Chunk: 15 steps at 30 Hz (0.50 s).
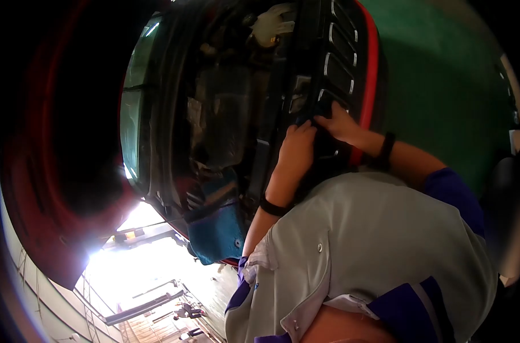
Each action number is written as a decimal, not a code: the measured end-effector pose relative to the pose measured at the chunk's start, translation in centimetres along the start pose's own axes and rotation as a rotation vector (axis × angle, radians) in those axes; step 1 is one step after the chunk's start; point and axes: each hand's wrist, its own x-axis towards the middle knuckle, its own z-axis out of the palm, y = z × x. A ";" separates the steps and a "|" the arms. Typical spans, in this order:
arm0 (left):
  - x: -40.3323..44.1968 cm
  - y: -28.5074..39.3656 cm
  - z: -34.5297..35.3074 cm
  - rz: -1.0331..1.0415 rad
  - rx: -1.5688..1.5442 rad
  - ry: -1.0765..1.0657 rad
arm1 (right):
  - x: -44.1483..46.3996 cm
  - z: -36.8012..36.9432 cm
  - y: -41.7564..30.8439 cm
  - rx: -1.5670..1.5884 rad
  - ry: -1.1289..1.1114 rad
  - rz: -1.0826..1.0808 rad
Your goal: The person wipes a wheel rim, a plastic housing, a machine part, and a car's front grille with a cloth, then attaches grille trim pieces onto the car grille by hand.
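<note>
My left hand reaches up into the front of an open engine bay, its fingers bent together at a dark part beside the black grille. Close to it, on the right, my right hand rests at the grille's edge with thumb and fingers closed round something dark. The fingertips of both hands nearly meet. What they grip is too dark to make out. Each wrist wears a black band.
The raised red hood is at the left, beside the windshield. A blue cover lies over the car's side. Green floor shows at the right. People are far off at the bottom.
</note>
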 end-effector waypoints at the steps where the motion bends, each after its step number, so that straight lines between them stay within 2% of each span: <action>1: 0.0 -0.1 0.0 -0.004 -0.003 -0.003 | 0.1 0.2 0.0 -0.013 0.024 -0.006; 4: -0.1 -0.5 0.8 0.029 0.020 0.073 | 0.3 0.8 -0.1 -0.053 0.105 -0.042; 8: 1.2 -0.4 0.3 0.037 0.123 0.042 | 1.8 1.5 1.2 0.002 0.224 -0.176; 11: 2.3 -0.5 -0.2 0.039 0.129 -0.006 | 2.0 0.8 0.2 -0.057 0.181 -0.043; 15: 3.5 -0.3 0.3 0.052 0.148 0.001 | 3.3 0.3 0.6 -0.032 0.231 -0.056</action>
